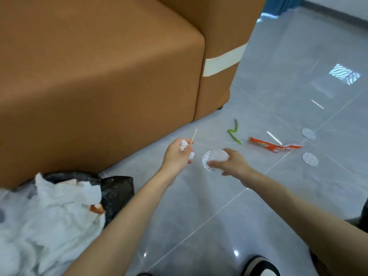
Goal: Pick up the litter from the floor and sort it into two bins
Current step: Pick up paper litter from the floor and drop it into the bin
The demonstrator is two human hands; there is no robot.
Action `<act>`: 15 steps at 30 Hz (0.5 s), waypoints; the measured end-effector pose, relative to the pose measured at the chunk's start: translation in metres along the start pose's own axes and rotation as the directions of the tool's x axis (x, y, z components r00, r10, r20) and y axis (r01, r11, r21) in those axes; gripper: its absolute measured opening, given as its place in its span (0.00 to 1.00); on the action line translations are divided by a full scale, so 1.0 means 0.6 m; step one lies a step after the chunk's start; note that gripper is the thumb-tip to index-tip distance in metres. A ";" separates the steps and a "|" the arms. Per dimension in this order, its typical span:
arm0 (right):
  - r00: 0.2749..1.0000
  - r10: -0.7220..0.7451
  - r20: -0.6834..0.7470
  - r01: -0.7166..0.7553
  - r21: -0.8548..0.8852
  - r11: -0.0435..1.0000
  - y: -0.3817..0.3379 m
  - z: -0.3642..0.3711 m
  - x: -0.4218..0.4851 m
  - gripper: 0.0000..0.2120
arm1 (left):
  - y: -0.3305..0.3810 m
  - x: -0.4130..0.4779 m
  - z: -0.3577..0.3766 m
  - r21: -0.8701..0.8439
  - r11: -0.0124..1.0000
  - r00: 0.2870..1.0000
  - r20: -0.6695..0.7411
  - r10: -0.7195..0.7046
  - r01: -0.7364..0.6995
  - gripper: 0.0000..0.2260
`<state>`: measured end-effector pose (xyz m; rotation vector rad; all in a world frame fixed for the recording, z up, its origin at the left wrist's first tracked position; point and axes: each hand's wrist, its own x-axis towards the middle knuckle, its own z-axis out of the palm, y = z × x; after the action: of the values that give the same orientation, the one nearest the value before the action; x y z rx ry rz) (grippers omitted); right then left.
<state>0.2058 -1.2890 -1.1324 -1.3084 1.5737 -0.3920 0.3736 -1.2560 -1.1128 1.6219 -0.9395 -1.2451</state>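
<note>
My left hand (178, 155) grips crumpled white paper scraps (184, 146) and a thin yellow stick (194, 136) that pokes upward. My right hand (232, 163) holds round white paper discs (216, 158) just above the floor. On the tiles beyond lie a green strip (234, 133), a torn red wrapper (274, 146) and two more white discs (308, 133) (310, 159). At lower left a black bin bag (117, 191) and a white bag (49, 226) hold crumpled paper.
An orange sofa (99, 76) with a cream band fills the left and centre, its base meeting the grey tiled floor (278, 86). My shoe (260, 265) shows at the bottom edge. A blue curtain hangs at the top right.
</note>
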 end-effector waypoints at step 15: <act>0.863 -0.134 0.487 0.254 -0.188 0.949 -0.369 0.217 -0.215 0.24 | 0.112 -0.245 -0.367 0.202 0.975 0.862 -0.473 0.181 -0.094 0.07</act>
<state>0.4222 -1.2123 -0.9592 -1.6202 1.1032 0.0118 0.5521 -1.1035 -0.9734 1.8501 -0.8330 -0.6126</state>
